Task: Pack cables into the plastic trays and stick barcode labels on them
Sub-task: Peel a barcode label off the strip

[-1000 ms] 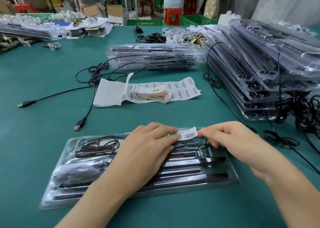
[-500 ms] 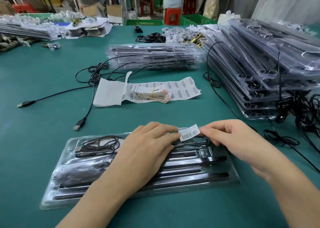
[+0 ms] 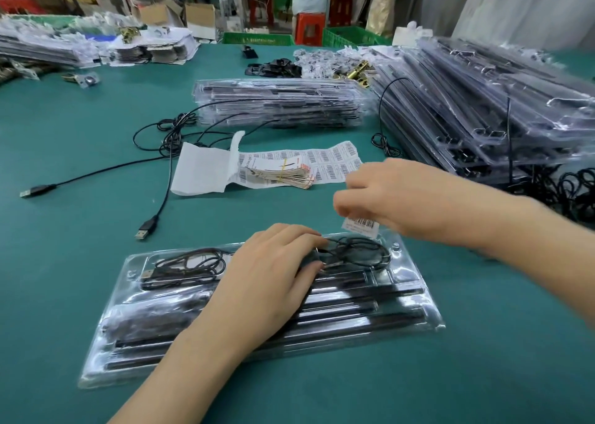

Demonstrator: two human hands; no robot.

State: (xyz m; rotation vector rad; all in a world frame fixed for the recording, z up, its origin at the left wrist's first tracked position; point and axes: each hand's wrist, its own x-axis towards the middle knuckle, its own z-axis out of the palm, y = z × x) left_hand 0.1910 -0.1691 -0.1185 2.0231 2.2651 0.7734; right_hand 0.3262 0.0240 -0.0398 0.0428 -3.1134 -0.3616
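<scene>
The left hand [image 3: 267, 275] has let go of the label [image 3: 360, 224] it shared a moment ago and now lies on the near tray [image 3: 106, 352], its straight fingers pressing on the coiled cable [image 3: 363, 253] in the far right pocket. The right hand [image 3: 396, 198], blurred, has risen and moved farther away; its curled fingers alone pinch the label's top edge, so the label hangs just below them, over the tray's far edge. Beyond lie the label sheet [image 3: 325, 159] and a tray stack [image 3: 280, 101].
</scene>
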